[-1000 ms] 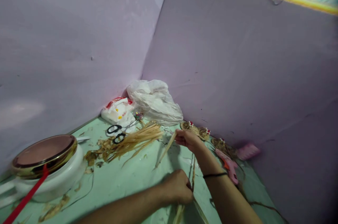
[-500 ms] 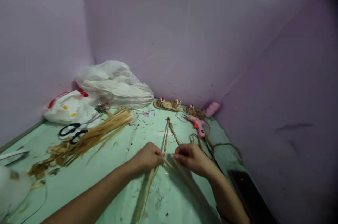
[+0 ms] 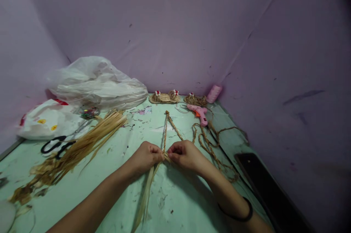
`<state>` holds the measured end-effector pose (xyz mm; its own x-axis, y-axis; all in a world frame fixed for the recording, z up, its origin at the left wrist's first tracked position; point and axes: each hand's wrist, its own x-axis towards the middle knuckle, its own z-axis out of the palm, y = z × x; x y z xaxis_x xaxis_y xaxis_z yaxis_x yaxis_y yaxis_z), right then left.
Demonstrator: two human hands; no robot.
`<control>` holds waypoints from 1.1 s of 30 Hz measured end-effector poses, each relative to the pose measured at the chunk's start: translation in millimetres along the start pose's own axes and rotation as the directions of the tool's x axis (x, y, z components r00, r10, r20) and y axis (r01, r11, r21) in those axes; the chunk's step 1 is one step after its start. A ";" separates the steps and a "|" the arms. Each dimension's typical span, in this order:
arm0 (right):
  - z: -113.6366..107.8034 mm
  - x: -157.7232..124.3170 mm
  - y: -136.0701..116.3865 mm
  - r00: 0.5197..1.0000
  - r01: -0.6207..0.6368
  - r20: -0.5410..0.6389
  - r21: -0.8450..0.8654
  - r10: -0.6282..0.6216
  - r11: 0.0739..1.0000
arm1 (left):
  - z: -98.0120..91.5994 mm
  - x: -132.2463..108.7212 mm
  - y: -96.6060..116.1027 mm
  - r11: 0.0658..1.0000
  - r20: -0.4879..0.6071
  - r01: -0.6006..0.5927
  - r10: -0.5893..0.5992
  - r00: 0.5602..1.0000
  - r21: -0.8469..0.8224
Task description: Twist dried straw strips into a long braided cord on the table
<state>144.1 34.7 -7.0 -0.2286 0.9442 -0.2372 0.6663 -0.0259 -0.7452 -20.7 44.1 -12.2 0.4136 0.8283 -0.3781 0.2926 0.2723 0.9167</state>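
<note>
A braided fibre cord [image 3: 165, 132] runs down the table from a bend at its far end, and its other leg slants off behind my right hand. My left hand [image 3: 148, 158] is closed in a pinch on the cord's near end. Close beside it, my right hand [image 3: 183, 155] pinches the fibre strands at the same spot, the fingertips of both hands almost touching. Loose pale strands [image 3: 146, 192] hang from under my left hand toward the table's near edge.
Left lie a bundle of dry fibre [image 3: 93, 141], black-handled scissors [image 3: 56, 145] and plastic bags [image 3: 95, 83]. At the back stand small woven slippers [image 3: 164, 98] and a pink thread spool [image 3: 214, 93]. Right are a pink glue gun [image 3: 199, 112], coiled braid [image 3: 210, 145] and a black phone [image 3: 263, 178].
My right hand has moved left, closing the gap to my left hand at the braid's near end. The view has shifted, showing more of the table's right side.
</note>
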 end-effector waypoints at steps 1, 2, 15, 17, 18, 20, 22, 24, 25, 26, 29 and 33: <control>-1.3 -0.6 -0.2 1.000 -0.002 -0.020 -0.029 0.002 1.000 | 0.0 0.0 -0.2 1.000 -0.001 0.006 -0.006 1.000 -0.005; -2.4 -1.3 -0.8 0.999 -0.004 -0.042 -0.066 0.001 0.998 | 0.1 0.1 -0.7 1.000 0.000 0.011 -0.011 1.000 -0.011; 13.4 -4.7 -4.1 1.000 -0.024 -0.001 0.206 0.024 0.978 | 0.3 1.6 -2.0 0.999 -0.014 -0.003 0.003 1.000 -0.032; 13.2 -4.7 -7.8 0.993 -0.114 0.065 0.406 0.096 0.907 | 0.2 1.5 -2.4 0.999 -0.010 -0.002 0.002 1.000 -0.038; 12.7 -5.1 -10.4 0.986 -0.164 0.107 0.492 0.128 0.855 | 0.1 1.4 -2.7 0.999 -0.005 -0.001 0.001 1.000 -0.039; 11.8 -6.1 -15.1 0.966 -0.256 0.184 0.615 0.179 0.746 | -0.2 1.0 -3.2 0.999 0.003 -0.013 0.013 1.000 -0.037; 12.0 -6.7 -17.5 0.945 -0.326 0.241 0.689 0.220 0.647 | -0.3 0.7 -3.6 0.999 0.006 -0.031 0.031 1.000 -0.034; 13.6 -6.3 -17.3 0.931 -0.365 0.268 0.735 0.248 0.572 | -0.2 0.6 -3.9 0.999 0.006 -0.038 0.039 0.999 -0.038; 14.7 -5.7 -16.6 0.928 -0.372 0.275 0.751 0.253 0.546 | 0.1 0.6 -4.0 0.998 0.010 -0.037 0.038 0.999 -0.043; 15.9 -5.0 -15.6 0.926 -0.375 0.283 0.760 0.250 0.530 | 0.4 0.7 -4.0 0.998 0.018 -0.036 0.037 0.999 -0.049; 18.6 -2.6 -13.4 0.932 -0.362 0.269 0.751 0.244 0.553 | 1.2 1.4 -4.0 0.997 0.036 -0.042 0.045 0.998 -0.060; 20.7 -1.2 -13.4 0.945 -0.316 0.168 0.679 0.279 0.663 | -0.1 2.4 -4.6 0.999 0.009 -0.031 0.031 0.999 -0.010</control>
<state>120.8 27.1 -9.6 -0.1495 0.8302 -0.5371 0.0323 -0.5388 -0.8418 -21.2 44.9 -17.3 0.4303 0.8318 -0.3507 0.2710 0.2516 0.9291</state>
